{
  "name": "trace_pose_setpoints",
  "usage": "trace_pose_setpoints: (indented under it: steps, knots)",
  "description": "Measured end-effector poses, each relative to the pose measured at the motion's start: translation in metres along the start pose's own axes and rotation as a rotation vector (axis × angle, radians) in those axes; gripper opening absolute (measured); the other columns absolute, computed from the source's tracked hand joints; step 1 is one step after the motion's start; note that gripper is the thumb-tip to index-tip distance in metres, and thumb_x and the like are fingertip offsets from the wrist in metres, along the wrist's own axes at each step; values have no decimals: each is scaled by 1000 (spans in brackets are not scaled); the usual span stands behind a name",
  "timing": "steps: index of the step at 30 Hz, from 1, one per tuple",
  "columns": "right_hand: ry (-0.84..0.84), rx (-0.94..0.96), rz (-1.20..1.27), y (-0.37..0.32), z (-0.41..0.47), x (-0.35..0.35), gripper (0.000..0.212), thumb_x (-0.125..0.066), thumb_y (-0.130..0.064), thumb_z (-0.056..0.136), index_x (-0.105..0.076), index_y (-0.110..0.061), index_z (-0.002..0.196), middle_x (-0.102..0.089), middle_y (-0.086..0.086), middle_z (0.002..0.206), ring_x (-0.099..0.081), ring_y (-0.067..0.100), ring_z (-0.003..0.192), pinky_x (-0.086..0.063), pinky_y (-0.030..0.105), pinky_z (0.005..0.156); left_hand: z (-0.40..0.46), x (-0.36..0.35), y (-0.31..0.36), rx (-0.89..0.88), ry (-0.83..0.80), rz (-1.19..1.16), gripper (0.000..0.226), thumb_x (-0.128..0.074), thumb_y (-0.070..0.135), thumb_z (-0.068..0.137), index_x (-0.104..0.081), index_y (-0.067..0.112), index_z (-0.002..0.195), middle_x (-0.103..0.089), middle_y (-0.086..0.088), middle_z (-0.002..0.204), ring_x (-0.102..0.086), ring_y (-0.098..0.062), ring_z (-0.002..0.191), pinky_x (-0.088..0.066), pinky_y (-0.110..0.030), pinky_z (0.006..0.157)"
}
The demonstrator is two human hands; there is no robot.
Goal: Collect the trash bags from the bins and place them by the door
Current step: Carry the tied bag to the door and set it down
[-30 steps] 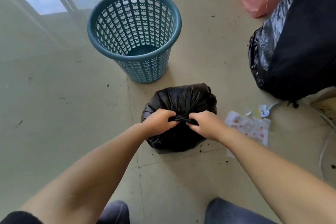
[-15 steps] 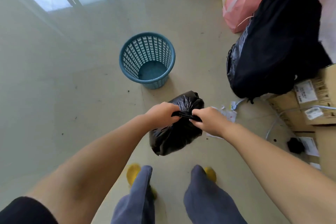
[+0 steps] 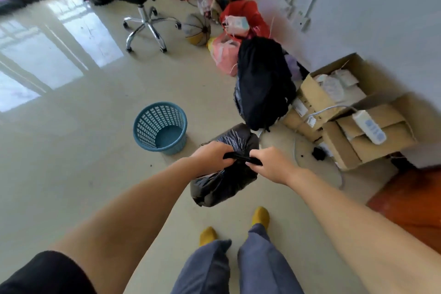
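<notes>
A small, full black trash bag [image 3: 222,186] hangs in the air in front of my legs, above the floor. My left hand [image 3: 211,154] grips the twisted neck of the bag from the left. My right hand [image 3: 269,164] grips the same neck from the right, so the black plastic stretches between my two fists. The blue lattice bin [image 3: 160,127] stands on the floor to the left, with no bag in it.
A big black bag [image 3: 263,83] leans against cardboard boxes [image 3: 353,124] with a power strip [image 3: 369,126] on them, by the right wall. Pink and red bags [image 3: 226,55], a ball [image 3: 197,29] and an office chair [image 3: 145,21] stand further back. Something orange-brown [image 3: 410,200] is at right.
I have stood up and lifted the bag off the floor with both hands. The view has pulled back, so the bin looks smaller and the chair and boxes have come into sight.
</notes>
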State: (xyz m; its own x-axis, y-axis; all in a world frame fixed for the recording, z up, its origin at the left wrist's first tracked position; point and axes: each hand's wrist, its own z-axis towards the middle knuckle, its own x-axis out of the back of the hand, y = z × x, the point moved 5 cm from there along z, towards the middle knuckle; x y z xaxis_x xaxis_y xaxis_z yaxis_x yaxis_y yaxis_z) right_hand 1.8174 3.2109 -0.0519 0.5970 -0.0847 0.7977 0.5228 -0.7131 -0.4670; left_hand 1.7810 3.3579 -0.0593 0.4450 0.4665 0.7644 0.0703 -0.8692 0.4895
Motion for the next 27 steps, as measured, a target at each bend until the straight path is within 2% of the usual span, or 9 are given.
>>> trace_pose_setpoints:
  steps: [4, 6, 10, 13, 16, 18, 22, 24, 27]
  knots:
    - [116, -172, 88, 11, -71, 4, 20, -51, -31, 94, -57, -14, 86, -51, -2, 66, -57, 26, 71, -39, 35, 61, 3, -7, 55, -200, -126, 119, 17, -51, 25, 88, -51, 19, 73, -48, 9, 65, -49, -17, 70, -40, -32, 63]
    - [176, -257, 136, 18, -107, 2, 20, -51, -31, 94, -58, -14, 88, -49, -4, 64, -56, 24, 68, -41, 36, 60, 4, -17, 86, -289, -187, 161, 17, -51, 23, 87, -48, 20, 71, -45, 9, 63, -50, -18, 70, -44, -36, 67]
    - [294, -428, 186, 34, -184, -11, 23, -49, -35, 94, -59, -15, 90, -60, 3, 70, -59, 23, 67, -46, 37, 61, -1, -46, 153, -440, -298, 253, 17, -52, 22, 86, -48, 21, 70, -50, 1, 67, -51, -22, 68, -45, -38, 67]
    - [363, -546, 200, 44, -249, -26, 25, -49, -36, 94, -58, -13, 90, -58, 3, 69, -58, 24, 67, -44, 36, 61, -17, -77, 210, -568, -364, 324, 14, -51, 23, 87, -52, 18, 74, -55, -3, 72, -51, -20, 67, -44, -37, 65]
    - [441, -646, 201, 53, -319, -43, 25, -50, -33, 94, -61, -11, 94, -65, 10, 79, -61, 26, 76, -41, 34, 64, -39, -119, 267, -675, -423, 411, 13, -50, 24, 90, -55, 17, 79, -55, -3, 75, -52, -20, 69, -40, -32, 64]
    - [484, -713, 207, 59, -369, -60, 26, -51, -33, 94, -61, -9, 97, -60, 8, 77, -59, 25, 79, -38, 32, 63, -57, -151, 306, -751, -470, 450, 15, -50, 24, 91, -53, 16, 79, -55, -3, 74, -52, -21, 70, -38, -31, 63]
    - [535, -828, 260, 69, -479, -108, 27, -50, -33, 95, -46, -13, 76, -37, -7, 56, -44, 21, 58, -27, 25, 49, -106, -225, 388, -878, -523, 533, 19, -50, 26, 91, -59, 10, 86, -55, -3, 77, -53, -22, 73, -38, -31, 63]
    - [553, -883, 290, 71, -539, -133, 29, -49, -32, 95, -42, -14, 73, -35, -8, 54, -37, 14, 49, -25, 23, 48, -140, -264, 430, -938, -545, 560, 18, -50, 26, 91, -60, 11, 90, -56, -3, 79, -55, -23, 76, -42, -34, 67]
    - [579, -972, 310, 69, -629, -169, 31, -47, -32, 96, -41, -12, 73, -36, -5, 54, -34, 9, 47, -23, 25, 48, -192, -325, 491, -1029, -573, 622, 18, -49, 25, 91, -60, 11, 93, -61, -8, 89, -55, -24, 82, -43, -34, 71]
